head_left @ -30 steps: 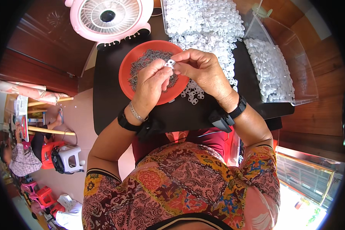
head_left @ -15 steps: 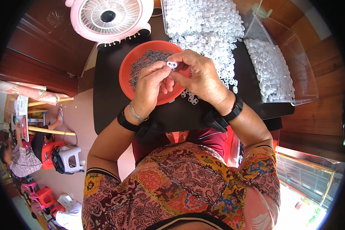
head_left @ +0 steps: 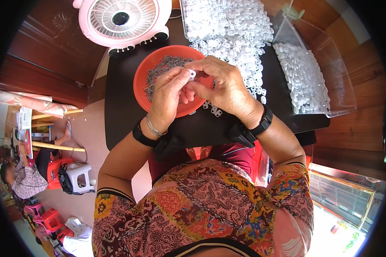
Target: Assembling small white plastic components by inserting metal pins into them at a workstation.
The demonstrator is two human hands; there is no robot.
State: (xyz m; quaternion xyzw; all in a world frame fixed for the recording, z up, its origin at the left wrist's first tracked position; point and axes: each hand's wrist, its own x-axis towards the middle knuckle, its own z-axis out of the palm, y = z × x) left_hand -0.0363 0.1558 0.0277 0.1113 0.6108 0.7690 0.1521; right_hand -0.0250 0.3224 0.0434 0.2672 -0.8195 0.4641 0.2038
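Over an orange-red bowl point(head_left: 140, 83), a small white plastic piece with round holes point(head_left: 193, 73) is held up between my two hands. My left hand point(head_left: 167, 92) pinches it from the left with thumb and forefinger. From the right, my right hand point(head_left: 225, 83) meets the same piece, forefinger along its top and thumb below. My fingers cover part of it, and whether a smaller part is held with it cannot be made out. Many thin grey screw-like pieces point(head_left: 163, 66) fill the bowl. Beside my right hand lies a spread of similar white pieces point(head_left: 240, 55).
A clear bin point(head_left: 184, 21) of white pieces tips toward me at the back; another clear bin point(head_left: 341, 100) stands right. A pink fan point(head_left: 83, 21) is at the back left of the black table point(head_left: 120, 120). Far left, a person point(head_left: 28, 182) sits near stools point(head_left: 79, 177).
The white piece has turned slightly between my fingertips, and less of it shows now. My hands stay in nearly the same place above the bowl.
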